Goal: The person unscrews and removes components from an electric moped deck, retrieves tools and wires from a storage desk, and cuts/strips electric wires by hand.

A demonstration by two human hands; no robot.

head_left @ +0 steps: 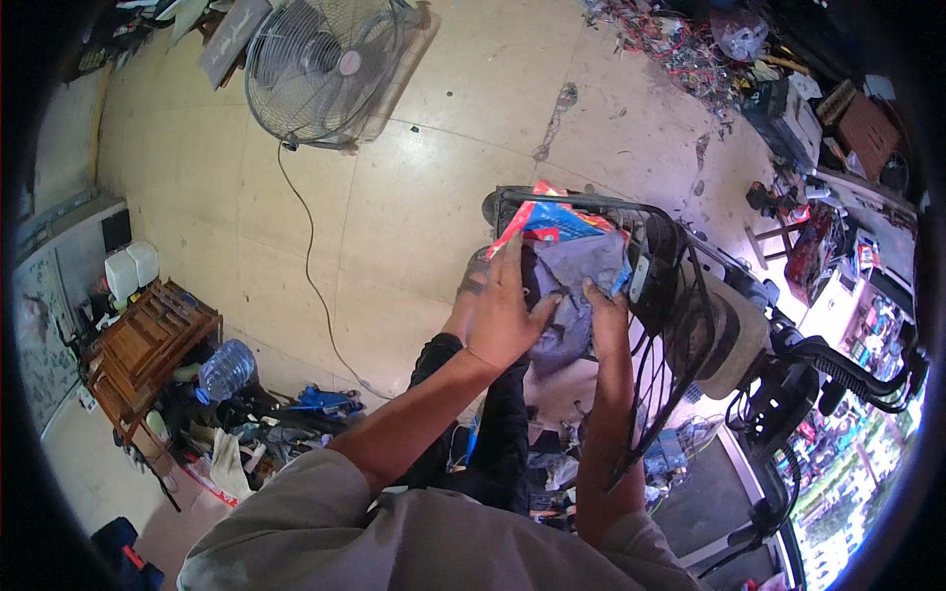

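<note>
My left hand (512, 305) grips the left part of a crumpled grey cloth item (570, 266), its fingers reaching up along it. My right hand (606, 320) holds the right side, thumb raised near a small blue patch. The cloth lies at a black wire basket (652, 212) on a two-wheeler with black handlebars (828, 360). Red and blue printed material (547, 215) shows behind the cloth in the basket. My black-trousered leg (498, 433) shows below my hands.
A fan (320, 69) with a trailing cable stands on the tiled floor (217, 158). Wooden furniture (148, 350), a clear water jug (227, 369) and assorted clutter (325, 419) are at left. Piled scrap (670, 69), a stool (769, 236) and more clutter line the right.
</note>
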